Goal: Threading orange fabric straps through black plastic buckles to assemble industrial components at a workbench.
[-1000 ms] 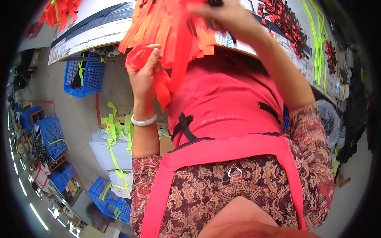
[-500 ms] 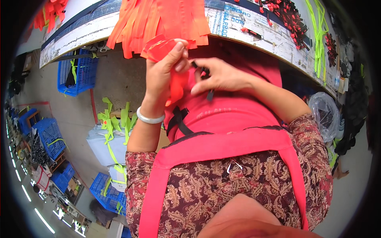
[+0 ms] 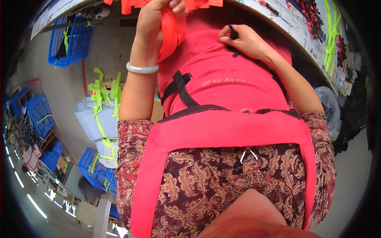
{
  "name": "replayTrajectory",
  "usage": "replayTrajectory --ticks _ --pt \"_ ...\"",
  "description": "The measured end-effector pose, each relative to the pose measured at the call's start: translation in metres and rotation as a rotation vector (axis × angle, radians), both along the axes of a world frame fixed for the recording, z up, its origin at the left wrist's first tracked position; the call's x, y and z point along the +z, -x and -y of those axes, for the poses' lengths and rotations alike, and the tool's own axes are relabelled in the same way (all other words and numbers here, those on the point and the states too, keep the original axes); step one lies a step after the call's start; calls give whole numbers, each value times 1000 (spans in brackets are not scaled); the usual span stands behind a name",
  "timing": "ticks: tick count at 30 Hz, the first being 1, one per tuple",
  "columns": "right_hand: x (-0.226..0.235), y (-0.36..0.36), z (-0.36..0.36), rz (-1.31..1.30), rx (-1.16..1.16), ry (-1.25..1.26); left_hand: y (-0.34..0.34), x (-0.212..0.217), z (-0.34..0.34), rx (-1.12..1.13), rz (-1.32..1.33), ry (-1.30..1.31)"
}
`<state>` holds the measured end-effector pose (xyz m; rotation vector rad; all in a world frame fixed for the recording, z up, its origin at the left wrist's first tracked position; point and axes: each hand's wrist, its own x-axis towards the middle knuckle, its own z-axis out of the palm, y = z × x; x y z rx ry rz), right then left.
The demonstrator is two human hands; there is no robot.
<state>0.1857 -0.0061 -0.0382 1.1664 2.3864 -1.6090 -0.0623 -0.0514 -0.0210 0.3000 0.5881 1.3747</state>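
Note:
My left hand [image 3: 154,20], at the top of the view, is closed on a bundle of bright orange-red fabric strips [image 3: 172,35]. The strips hang from the fist over the pink apron [image 3: 222,93]. A pale bangle rings that wrist. To the right, my right hand [image 3: 250,43] is curled round a small black object [image 3: 233,33]. One end of it pokes out above the fingers and another below the palm; its kind cannot be told. The hands are apart, both over the apron near the table edge.
More orange strips [image 3: 198,4] lie on the table edge ahead. Black-and-red pieces [image 3: 311,18] and yellow-green cords [image 3: 331,37] are on the table at right. Blue crates [image 3: 70,41] stand on the floor at left, near a light-blue stack [image 3: 89,119] tied with yellow-green strips.
The view has shifted, so the table shows less. My right hand has moved away from the left, rightward, with the black object. My left hand still grips the strips.

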Motion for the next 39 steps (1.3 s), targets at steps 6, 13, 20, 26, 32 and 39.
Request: replayTrajectory --ticks 6,13,20,26,32,39 --pt "-64 -65 -28 304 -190 -424 -10 -6 9 -88 67 -46" --pt "-125 -50 -75 602 25 -599 -41 -18 -8 -66 59 -12" --pt "-79 -70 -69 107 -132 -169 -51 -26 -16 -138 80 35" --pt "20 -63 -30 -256 -457 549 -57 -12 -1 -103 -543 1" --pt "45 -32 -6 -255 -350 355 -79 2 2 -228 -649 -90" --pt "25 -5 3 -440 -258 200 -79 6 13 -183 -520 15"
